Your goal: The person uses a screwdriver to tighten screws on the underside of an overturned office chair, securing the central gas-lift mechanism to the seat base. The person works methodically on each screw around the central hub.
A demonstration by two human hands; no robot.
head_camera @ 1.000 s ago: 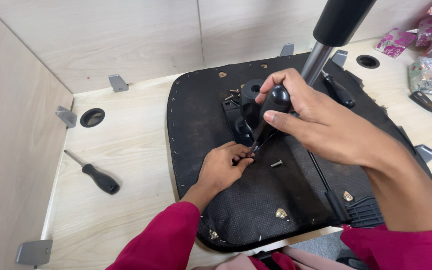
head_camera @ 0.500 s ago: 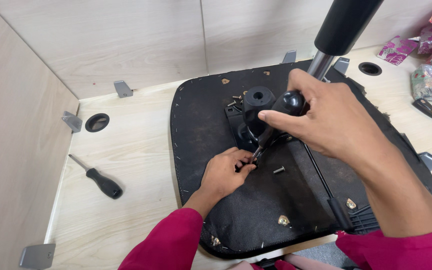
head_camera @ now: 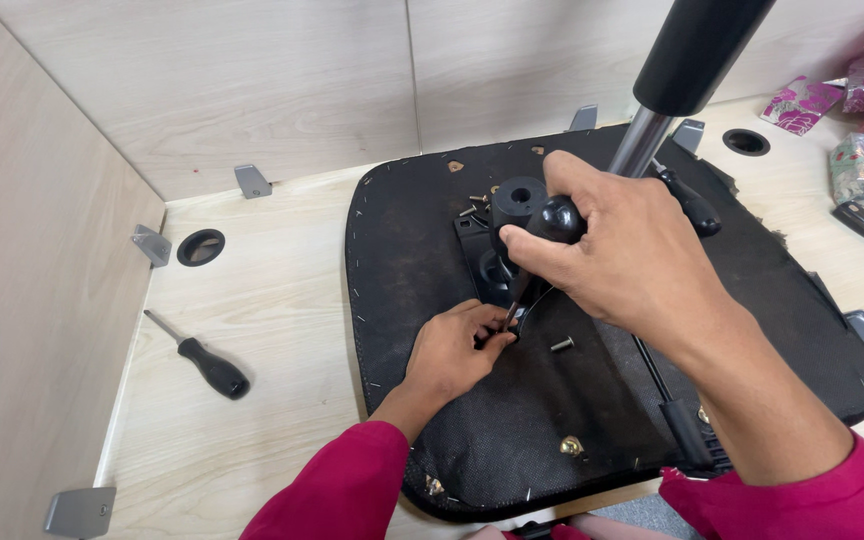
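So there's an upside-down black chair seat [head_camera: 432,250] lying on a light wood table [head_camera: 262,310], taking up most of the right half and hanging a bit over the near edge. The right hand [head_camera: 622,255] is wrapped around the black handle of a screwdriver [head_camera: 542,245], shaft angled down into the black mechanism plate [head_camera: 497,260] near the seat's middle. The left hand [head_camera: 457,350] sits flat-ish on the seat, fingertips pinched right where the screwdriver tip lands; can't tell what's between them. A loose screw [head_camera: 561,344] lies on the seat just right of that spot. The chrome gas column [head_camera: 642,140] sticks up behind the right hand. A second black-handled screwdriver [head_camera: 202,358] lies untouched near the table's left edge.
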